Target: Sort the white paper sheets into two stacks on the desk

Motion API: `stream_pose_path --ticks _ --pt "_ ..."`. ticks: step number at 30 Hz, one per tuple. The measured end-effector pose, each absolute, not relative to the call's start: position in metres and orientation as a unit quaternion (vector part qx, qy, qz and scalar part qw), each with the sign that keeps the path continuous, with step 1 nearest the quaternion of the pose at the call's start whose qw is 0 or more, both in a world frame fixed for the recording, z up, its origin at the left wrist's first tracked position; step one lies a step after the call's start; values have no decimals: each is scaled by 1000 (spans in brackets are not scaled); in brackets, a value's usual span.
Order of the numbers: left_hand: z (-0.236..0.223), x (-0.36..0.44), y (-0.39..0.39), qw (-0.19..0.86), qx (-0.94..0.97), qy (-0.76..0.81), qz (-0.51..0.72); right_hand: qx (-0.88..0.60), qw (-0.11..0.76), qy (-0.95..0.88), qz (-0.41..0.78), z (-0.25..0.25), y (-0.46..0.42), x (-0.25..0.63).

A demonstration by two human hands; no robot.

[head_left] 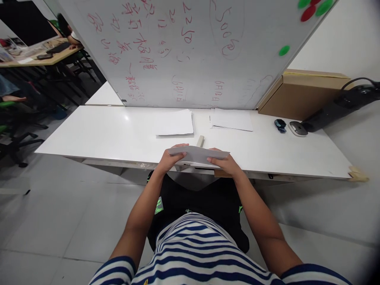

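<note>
Between my two hands a sheet of white paper [197, 154] is held up at the front edge of the desk; whether it is one sheet or several I cannot tell. My left hand [173, 157] pinches its left end, thumb on the near side and fingers behind. At the right end, my right hand [223, 159] grips it the same way. Just behind the paper lies a light grey stapler-like object [200, 141], partly hidden. Farther back are a thick stack of white paper [175, 122] on the left and a looser pile of sheets [232, 119] on the right.
A whiteboard [202, 71] with red writing stands along the back of the white desk [103, 130]. To the right are a cardboard box [305, 95], a dark watch-like item [280, 125], a mouse-like device [297, 128] and a black cylinder [341, 105]. Another person [73, 37] sits far left.
</note>
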State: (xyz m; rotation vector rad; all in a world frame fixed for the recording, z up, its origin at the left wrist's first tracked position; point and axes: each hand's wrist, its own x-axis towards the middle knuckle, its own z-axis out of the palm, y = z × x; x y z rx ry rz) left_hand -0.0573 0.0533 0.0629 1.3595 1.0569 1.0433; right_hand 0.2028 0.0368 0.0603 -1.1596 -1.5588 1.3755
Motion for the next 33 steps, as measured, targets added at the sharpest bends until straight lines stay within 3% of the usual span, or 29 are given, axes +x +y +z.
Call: stream_pose_path --ticks 12,19,27,33 --pt "59 -61 51 547 562 458 417 -528 384 -557 514 52 44 215" --pt "56 -59 55 517 549 479 449 -475 453 -600 458 61 43 204" --pt "48 -50 54 499 494 478 527 -552 534 -498 402 45 37 186" --pt "44 -50 56 473 491 519 515 -594 500 -483 405 37 33 179"
